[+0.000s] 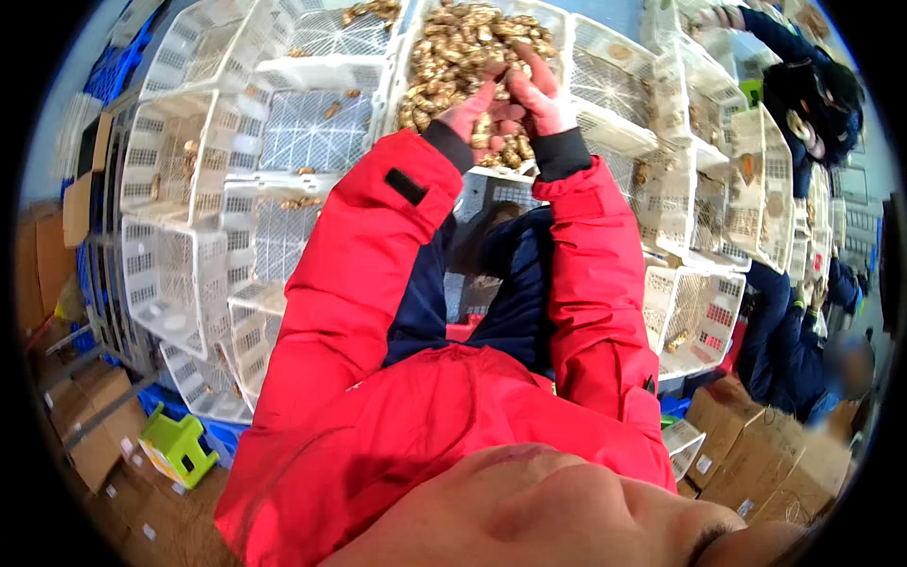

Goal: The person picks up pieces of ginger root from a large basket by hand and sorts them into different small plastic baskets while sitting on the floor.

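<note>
A white perforated crate (405, 66) holds a heap of small golden-brown, mushroom-like pieces (452, 42). Over its near half, my left hand (470, 115) and my right hand (537, 94) meet, fingers curled close together among the pieces. A dark brown piece seems to be between them, partly hidden by the fingers; I cannot make out exactly what each hand grips. Both forearms, in red sleeves with black cuffs, reach up from below.
White crates (316, 128) with a few scattered pieces surround me on both sides. Two co-workers in dark clothing (808, 104) (789, 350) work at crates on the right. Cardboard boxes (746, 454) lie at lower right; a green plastic stool (178, 439) stands at lower left.
</note>
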The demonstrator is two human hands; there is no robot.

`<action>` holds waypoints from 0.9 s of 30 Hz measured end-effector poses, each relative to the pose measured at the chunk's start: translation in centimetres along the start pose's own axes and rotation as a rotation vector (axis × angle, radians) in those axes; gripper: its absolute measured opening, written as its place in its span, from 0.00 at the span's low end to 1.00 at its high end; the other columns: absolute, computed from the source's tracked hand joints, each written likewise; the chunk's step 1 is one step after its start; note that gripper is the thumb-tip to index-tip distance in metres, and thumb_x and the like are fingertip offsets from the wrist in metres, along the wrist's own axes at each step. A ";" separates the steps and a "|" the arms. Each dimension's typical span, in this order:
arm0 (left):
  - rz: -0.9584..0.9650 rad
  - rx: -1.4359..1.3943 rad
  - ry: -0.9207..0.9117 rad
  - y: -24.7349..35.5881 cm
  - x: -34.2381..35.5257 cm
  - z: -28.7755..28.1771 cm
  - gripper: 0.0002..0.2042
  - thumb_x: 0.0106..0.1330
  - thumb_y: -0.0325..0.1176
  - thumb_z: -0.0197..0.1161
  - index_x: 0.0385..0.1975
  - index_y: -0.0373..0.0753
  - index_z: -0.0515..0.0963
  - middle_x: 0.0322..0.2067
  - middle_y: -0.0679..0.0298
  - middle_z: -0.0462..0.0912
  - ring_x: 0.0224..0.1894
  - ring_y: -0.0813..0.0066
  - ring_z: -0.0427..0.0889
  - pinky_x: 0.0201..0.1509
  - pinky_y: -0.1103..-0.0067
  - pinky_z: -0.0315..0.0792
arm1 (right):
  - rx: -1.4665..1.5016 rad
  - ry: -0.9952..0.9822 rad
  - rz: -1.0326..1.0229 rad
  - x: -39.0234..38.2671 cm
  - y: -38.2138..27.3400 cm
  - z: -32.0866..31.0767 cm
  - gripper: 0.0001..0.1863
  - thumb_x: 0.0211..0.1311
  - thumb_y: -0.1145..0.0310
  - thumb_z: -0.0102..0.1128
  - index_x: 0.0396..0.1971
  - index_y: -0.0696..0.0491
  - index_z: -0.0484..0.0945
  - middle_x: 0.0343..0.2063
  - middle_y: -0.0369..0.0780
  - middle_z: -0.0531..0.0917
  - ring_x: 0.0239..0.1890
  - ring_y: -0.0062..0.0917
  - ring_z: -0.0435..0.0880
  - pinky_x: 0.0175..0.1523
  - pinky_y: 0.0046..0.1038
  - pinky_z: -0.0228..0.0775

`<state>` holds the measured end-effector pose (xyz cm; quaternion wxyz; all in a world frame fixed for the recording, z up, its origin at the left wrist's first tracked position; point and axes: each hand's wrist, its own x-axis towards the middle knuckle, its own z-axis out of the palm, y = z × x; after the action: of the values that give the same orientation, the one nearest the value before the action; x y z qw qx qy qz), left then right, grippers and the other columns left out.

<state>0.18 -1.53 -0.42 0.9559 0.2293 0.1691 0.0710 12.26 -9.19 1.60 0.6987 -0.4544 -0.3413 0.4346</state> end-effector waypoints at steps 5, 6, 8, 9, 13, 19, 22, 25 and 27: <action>-0.008 0.091 0.052 -1.1 1.0 0.4 0.18 0.56 0.54 0.44 0.30 0.44 0.70 0.22 0.67 0.75 0.18 0.80 0.71 0.13 0.88 0.61 | 0.168 -0.028 0.121 -1.3 -1.1 1.2 0.30 0.49 0.71 0.52 0.53 0.55 0.53 0.20 0.33 0.69 0.16 0.15 0.66 0.18 0.14 0.59; -0.009 0.109 0.152 -1.4 0.9 1.0 0.20 0.56 0.55 0.43 0.30 0.45 0.70 0.22 0.67 0.76 0.19 0.80 0.72 0.13 0.88 0.60 | 0.110 0.066 0.180 -1.4 -1.7 1.5 0.29 0.49 0.73 0.51 0.53 0.54 0.53 0.20 0.33 0.70 0.14 0.15 0.66 0.16 0.14 0.58; -0.062 0.121 0.132 -0.7 -0.1 2.3 0.20 0.57 0.54 0.41 0.30 0.44 0.70 0.24 0.66 0.76 0.19 0.80 0.72 0.13 0.88 0.61 | 0.097 0.114 0.133 -1.4 -1.8 1.6 0.28 0.49 0.74 0.49 0.52 0.55 0.54 0.23 0.34 0.72 0.15 0.15 0.68 0.16 0.13 0.58; -0.066 0.132 0.147 -0.4 -0.7 2.7 0.20 0.58 0.53 0.40 0.31 0.43 0.70 0.24 0.66 0.76 0.20 0.80 0.73 0.14 0.88 0.62 | 0.076 0.130 0.126 -1.3 -2.3 2.3 0.27 0.49 0.75 0.48 0.52 0.56 0.55 0.24 0.35 0.73 0.15 0.15 0.68 0.15 0.13 0.58; -0.028 -0.067 -0.054 -0.4 -0.4 1.3 0.19 0.59 0.51 0.40 0.32 0.42 0.70 0.24 0.64 0.76 0.20 0.78 0.73 0.14 0.87 0.64 | 0.083 0.109 0.109 -0.7 -2.0 2.8 0.26 0.48 0.76 0.45 0.51 0.56 0.56 0.22 0.35 0.71 0.14 0.15 0.64 0.15 0.15 0.54; 0.117 -0.180 0.101 3.2 -1.2 -1.6 0.16 0.56 0.39 0.53 0.38 0.35 0.66 0.24 0.61 0.75 0.19 0.78 0.75 0.14 0.86 0.70 | 0.019 0.087 0.027 1.4 -0.2 -1.4 0.26 0.54 0.69 0.46 0.53 0.56 0.53 0.41 0.42 0.71 0.42 0.24 0.71 0.44 0.20 0.63; 0.238 -0.129 0.205 7.3 -3.6 -6.9 0.14 0.56 0.38 0.52 0.36 0.34 0.68 0.26 0.61 0.76 0.21 0.78 0.76 0.15 0.85 0.71 | -0.174 0.510 0.381 3.4 3.3 -8.7 0.15 0.52 0.75 0.48 0.42 0.55 0.67 0.35 0.41 0.75 0.34 0.26 0.76 0.35 0.23 0.70; 0.248 -0.180 0.358 8.9 -6.6 -13.5 0.12 0.56 0.37 0.52 0.33 0.35 0.71 0.25 0.62 0.76 0.21 0.78 0.75 0.16 0.85 0.70 | -0.788 0.453 0.750 3.5 10.3 -14.4 0.15 0.45 0.74 0.51 0.37 0.50 0.72 0.24 0.39 0.77 0.26 0.25 0.77 0.30 0.24 0.69; 0.183 -0.310 0.420 7.5 -8.2 -19.1 0.12 0.55 0.37 0.53 0.32 0.35 0.71 0.24 0.62 0.76 0.21 0.77 0.75 0.16 0.85 0.70 | -1.559 0.146 0.705 2.5 13.1 -16.6 0.18 0.47 0.64 0.44 0.41 0.53 0.69 0.40 0.45 0.73 0.43 0.31 0.71 0.47 0.29 0.63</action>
<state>-14.66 11.22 -10.58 0.9132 0.0750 0.3293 0.2279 23.85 -9.74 -16.29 0.0313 -0.9111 -0.3354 0.2375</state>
